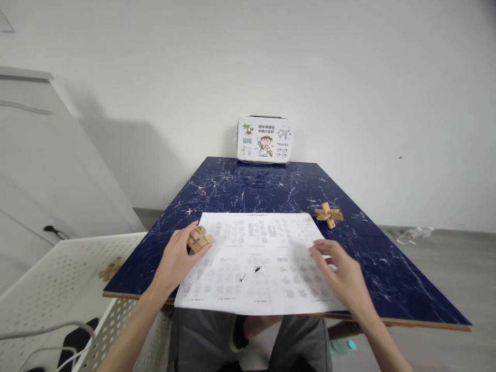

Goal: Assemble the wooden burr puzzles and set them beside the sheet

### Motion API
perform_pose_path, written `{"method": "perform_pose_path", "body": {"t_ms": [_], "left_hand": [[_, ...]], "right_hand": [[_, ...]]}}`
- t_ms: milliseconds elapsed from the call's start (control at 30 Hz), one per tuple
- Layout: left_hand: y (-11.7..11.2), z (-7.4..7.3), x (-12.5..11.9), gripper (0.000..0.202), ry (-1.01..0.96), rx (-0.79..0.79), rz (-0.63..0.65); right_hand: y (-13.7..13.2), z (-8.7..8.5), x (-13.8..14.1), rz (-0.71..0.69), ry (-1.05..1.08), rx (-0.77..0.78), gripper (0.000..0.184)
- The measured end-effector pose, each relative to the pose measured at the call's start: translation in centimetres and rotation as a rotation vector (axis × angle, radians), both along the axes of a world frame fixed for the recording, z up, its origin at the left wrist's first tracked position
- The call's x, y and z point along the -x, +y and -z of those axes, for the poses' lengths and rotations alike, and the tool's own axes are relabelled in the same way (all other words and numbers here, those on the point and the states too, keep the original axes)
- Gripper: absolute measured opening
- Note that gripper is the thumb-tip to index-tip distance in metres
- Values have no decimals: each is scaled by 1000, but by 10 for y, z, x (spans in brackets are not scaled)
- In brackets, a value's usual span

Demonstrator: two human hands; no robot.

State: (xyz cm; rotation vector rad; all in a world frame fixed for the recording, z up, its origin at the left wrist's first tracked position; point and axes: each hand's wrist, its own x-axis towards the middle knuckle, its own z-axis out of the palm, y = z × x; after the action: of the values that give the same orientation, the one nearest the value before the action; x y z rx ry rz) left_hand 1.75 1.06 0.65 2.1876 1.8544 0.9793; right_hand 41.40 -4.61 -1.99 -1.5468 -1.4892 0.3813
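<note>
My left hand [176, 258] is closed around a small wooden interlocking puzzle [199, 238] at the left edge of a printed instruction sheet [258, 263]. The sheet lies on a dark blue marbled table [256, 191]. My right hand [341, 274] rests on the sheet's right side with fingers stretched out flat and nothing in them. A second wooden puzzle [328, 214], cross-shaped, lies on the table beyond the sheet's right corner, apart from both hands.
A white illustrated box [264, 139] stands at the table's far edge against the wall. A white perforated basket [58, 279] sits at the left with a wooden piece [110, 268] inside. Cables and a dark object lie lower left. Grey floor extends to the right.
</note>
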Motion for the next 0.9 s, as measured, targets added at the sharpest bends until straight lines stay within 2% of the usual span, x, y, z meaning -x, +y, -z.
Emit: {"method": "perform_pose_path", "body": {"t_ms": [67,167,233,333,600,767,900], "left_hand": [[-6,-1,-19,63,-31,5,100],[-16,-1,-51,64,-65,24,321],[-20,0,-68,66,-85,67,427],[-21,3,-82,65,-118,130,516],[-19,19,-84,75,-110,170,542],[-20,16,-74,85,-64,138,460],[-21,11,-65,66,-28,119,442]], "right_hand": [[-8,-1,26,-142,67,60,29],[-13,-3,60,-303,160,121,26],[-12,-4,76,-332,173,121,25],[-9,-5,91,-340,163,88,20],[-5,-4,106,-396,93,51,17],[-8,-3,105,-389,68,75,19],[-8,-1,104,-401,23,57,23]]}}
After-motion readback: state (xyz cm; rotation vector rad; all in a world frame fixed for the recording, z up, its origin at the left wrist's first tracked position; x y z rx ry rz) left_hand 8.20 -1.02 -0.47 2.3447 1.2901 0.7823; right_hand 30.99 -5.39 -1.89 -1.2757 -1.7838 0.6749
